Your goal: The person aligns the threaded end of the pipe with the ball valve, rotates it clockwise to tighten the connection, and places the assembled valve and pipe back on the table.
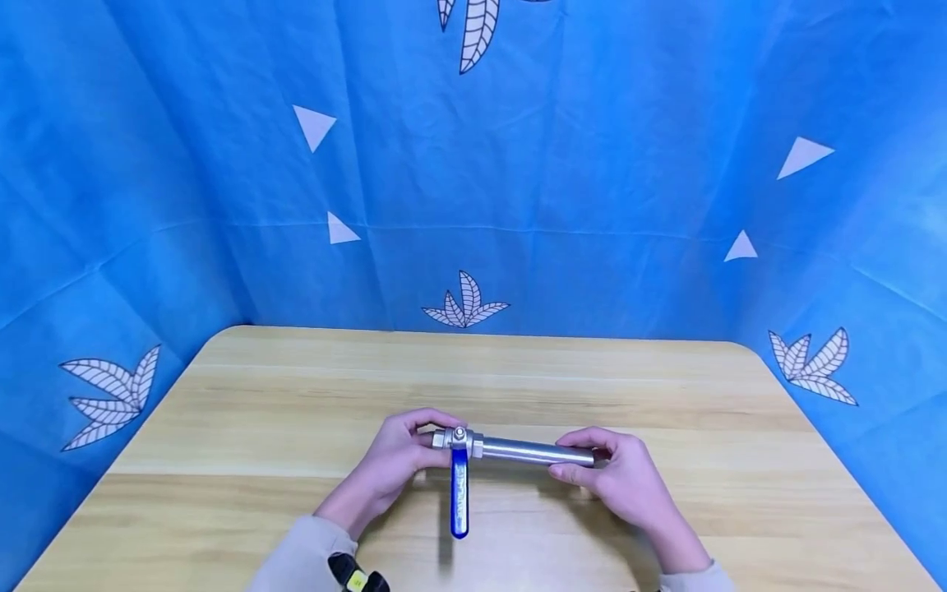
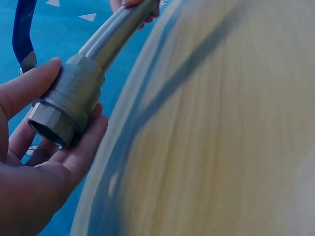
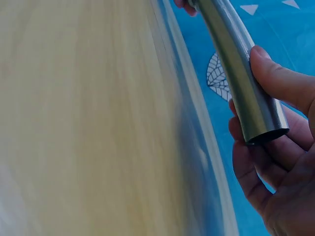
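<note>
A metal ball valve (image 2: 76, 88) with a blue lever handle (image 1: 459, 493) is joined end to end with a smooth steel pipe (image 1: 536, 451). My left hand (image 1: 398, 455) grips the valve body, thumb on the near side and fingers behind and under it. The lever points toward me. At the pipe's free right end, my right hand (image 1: 620, 477) holds the tube between thumb and fingers. The pipe's open mouth (image 3: 268, 136) shows in the right wrist view, and the valve's hex end (image 2: 51, 123) in the left wrist view. Both pieces are raised above the table, roughly level.
A light wood-grain table (image 1: 296, 395) lies beneath the hands, with shadows of the parts on it. Blue cloth (image 1: 518, 164) with white leaf and triangle prints hangs behind and at both sides. A black band with a yellow patch (image 1: 358, 580) sits at the left sleeve.
</note>
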The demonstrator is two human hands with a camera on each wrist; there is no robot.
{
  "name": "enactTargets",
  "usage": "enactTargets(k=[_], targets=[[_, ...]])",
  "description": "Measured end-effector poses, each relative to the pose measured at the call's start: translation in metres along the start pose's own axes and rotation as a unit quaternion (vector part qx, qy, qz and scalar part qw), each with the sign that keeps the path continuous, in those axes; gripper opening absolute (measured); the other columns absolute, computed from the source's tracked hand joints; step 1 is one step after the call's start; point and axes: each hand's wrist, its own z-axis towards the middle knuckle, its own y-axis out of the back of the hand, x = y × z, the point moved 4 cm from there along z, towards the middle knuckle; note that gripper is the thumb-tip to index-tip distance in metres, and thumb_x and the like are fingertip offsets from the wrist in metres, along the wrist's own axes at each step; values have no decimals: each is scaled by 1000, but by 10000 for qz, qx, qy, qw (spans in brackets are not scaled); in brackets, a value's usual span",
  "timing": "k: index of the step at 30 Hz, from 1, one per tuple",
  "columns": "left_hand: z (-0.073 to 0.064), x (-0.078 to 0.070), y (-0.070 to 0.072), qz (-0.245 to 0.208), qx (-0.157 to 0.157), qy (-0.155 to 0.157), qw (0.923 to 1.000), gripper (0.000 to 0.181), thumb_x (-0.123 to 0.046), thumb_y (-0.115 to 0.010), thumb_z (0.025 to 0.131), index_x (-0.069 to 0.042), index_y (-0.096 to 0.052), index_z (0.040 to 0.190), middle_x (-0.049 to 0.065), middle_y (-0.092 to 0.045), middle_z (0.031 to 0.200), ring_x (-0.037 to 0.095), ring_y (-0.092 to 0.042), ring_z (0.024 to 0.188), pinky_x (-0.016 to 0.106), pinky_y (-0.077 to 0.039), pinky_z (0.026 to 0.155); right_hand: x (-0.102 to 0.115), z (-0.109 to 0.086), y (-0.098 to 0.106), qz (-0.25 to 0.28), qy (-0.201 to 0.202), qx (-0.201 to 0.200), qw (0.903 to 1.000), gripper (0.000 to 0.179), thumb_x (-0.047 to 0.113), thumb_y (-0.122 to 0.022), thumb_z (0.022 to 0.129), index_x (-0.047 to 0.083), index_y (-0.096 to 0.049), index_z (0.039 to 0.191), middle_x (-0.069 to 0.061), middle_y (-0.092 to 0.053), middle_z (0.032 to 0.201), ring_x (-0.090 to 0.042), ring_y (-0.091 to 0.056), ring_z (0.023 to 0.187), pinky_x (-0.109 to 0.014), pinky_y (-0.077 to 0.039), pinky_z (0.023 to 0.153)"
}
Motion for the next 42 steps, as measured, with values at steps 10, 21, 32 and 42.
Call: enactTargets(k=[10,21,32,42], targets=[[6,1,4,717,109,41,9974,44,9,-81,76,-4,-78,118,12,-75,126,23,-73,109,33,-59,99,-9,9,-5,320,-156,294,9989,37,19,-97,77,9,-81,109,-6,-81,99,-13,-70,84,-24,-57,72],[7,-2,9,1577,39,31,9875,47,5,-84,75,-15,-80,117,4,-74,126,25,-65,116,37,-53,100,-8,10,-8,-13,-17,493,9988,31,22,-93,82,12,-81,109,-3,-80,102,-17,-70,93,-24,-54,83],[-2,4,11,1612,96,-211,9867,45,3,-86,80,-17,-81,120,3,-77,129,22,-68,118,41,-54,108,-13,11,-5,-29,191,627,9978,33,20,-92,83,12,-81,113,-3,-81,108,-15,-71,97,-24,-54,89],[-2,6,11,1426,-171,-110,9896,43,5,-84,80,-16,-82,118,4,-78,126,21,-71,115,34,-55,104,-13,13,-9,0,96,439,9990,33,17,-91,84,13,-80,115,-5,-81,112,-16,-73,98,-24,-57,86]])
